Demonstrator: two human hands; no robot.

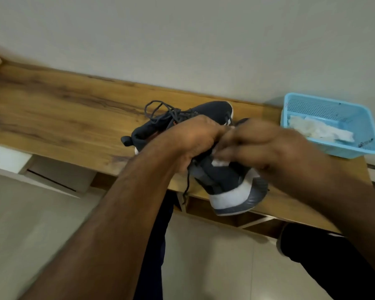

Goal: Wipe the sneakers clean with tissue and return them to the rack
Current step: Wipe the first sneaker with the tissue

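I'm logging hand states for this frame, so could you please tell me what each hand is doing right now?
Left hand: grips the dark sneaker.
Right hand: blurred, appears to hold the white tissue against that sneaker.

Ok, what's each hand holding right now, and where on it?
The left hand grips the nearer sneaker at its upper, near the laces. The right hand, blurred, pinches a white tissue against that shoe's side.

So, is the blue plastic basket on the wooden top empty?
No: the blue plastic basket at the right end of the wooden top holds crumpled white tissue lying on its floor.
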